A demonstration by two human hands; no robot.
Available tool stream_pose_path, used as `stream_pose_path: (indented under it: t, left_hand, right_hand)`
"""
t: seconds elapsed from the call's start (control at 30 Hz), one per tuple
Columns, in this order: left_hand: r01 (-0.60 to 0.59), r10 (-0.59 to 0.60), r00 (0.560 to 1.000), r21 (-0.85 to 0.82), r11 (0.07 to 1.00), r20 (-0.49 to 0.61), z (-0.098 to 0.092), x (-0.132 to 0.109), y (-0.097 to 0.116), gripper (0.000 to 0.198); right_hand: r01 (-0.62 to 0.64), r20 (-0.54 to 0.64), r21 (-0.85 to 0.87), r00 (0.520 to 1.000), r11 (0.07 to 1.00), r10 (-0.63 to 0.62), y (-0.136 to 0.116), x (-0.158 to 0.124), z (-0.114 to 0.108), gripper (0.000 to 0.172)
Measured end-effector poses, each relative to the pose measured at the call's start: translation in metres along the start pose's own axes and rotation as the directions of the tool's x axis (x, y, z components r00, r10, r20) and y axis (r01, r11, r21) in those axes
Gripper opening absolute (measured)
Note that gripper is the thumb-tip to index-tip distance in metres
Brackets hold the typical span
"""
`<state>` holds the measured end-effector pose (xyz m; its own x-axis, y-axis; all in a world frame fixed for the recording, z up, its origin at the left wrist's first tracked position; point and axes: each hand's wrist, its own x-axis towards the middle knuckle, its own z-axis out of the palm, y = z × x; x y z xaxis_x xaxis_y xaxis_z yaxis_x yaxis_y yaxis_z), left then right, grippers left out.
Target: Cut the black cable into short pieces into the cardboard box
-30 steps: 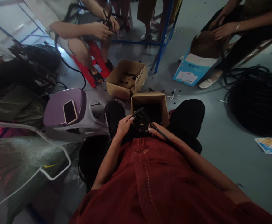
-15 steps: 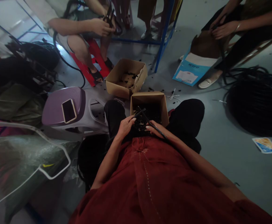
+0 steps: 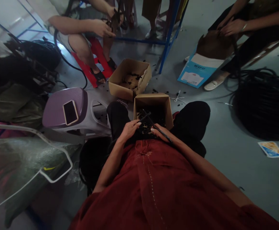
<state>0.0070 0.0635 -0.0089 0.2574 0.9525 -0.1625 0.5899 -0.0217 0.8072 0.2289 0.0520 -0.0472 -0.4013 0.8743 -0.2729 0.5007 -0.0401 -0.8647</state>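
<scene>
My left hand (image 3: 131,127) is closed, thumb and fingers pinching a short black strip (image 3: 147,115) that points up and to the right. My right hand (image 3: 159,131) is closed around a long, thin, dark rod-like piece (image 3: 166,135). It runs back over the right wrist, and its narrow, paler tip crosses the strip in front of the left fingers. Whether the two pieces touch or are joined, I cannot tell. Both hands are over the near edge of an open cardboard box (image 3: 153,96) between my knees, with many small black bits inside.
Another cardboard box (image 3: 120,90) adjoins it. At left, a phone (image 3: 70,112) lies on a purple stool (image 3: 54,105). A blue-and-white box (image 3: 197,71) and a black cord coil (image 3: 264,105) are at right. Co-workers handle dark strips (image 3: 116,19) beyond a blue frame (image 3: 166,48).
My hands have barely moved, and both pieces stay crossed. The co-worker at upper left has parted their hands slightly. The co-worker at right has shifted their hands a little.
</scene>
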Motion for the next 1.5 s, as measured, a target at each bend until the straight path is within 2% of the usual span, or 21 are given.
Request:
stream_pose_path:
  t: [0.13, 0.37, 0.57, 1.23, 1.5]
  left_hand:
    - [0.010, -0.010, 1.000, -0.020, 1.000, 0.004, 0.003, 0.001, -0.002, 0.036]
    - [0.034, -0.034, 0.998, 0.000, 0.999, 0.052, 0.006, 0.004, -0.005, 0.035]
    - [0.026, -0.025, 0.999, -0.026, 0.999, 0.049, 0.009, 0.006, -0.011, 0.035]
    - [0.086, -0.086, 0.996, -0.008, 0.996, 0.038, 0.013, 0.010, -0.019, 0.035]
    - [0.038, -0.041, 0.998, 0.049, 0.998, 0.057, 0.015, 0.011, -0.020, 0.034]
  right_hand:
    - [-0.016, 0.018, -0.105, 1.000, 0.994, 0.018, -0.003, -0.003, -0.003, 0.035]
    - [-0.041, -0.012, -0.156, 0.999, 0.987, 0.039, 0.002, -0.002, 0.002, 0.032]
    - [-0.052, -0.032, -0.200, 0.998, 0.978, 0.047, 0.004, -0.002, 0.004, 0.028]
    - [-0.071, -0.030, -0.248, 0.997, 0.966, 0.066, 0.005, -0.002, 0.004, 0.025]
    - [-0.086, -0.090, -0.226, 0.994, 0.970, 0.067, 0.013, 0.002, 0.006, 0.024]
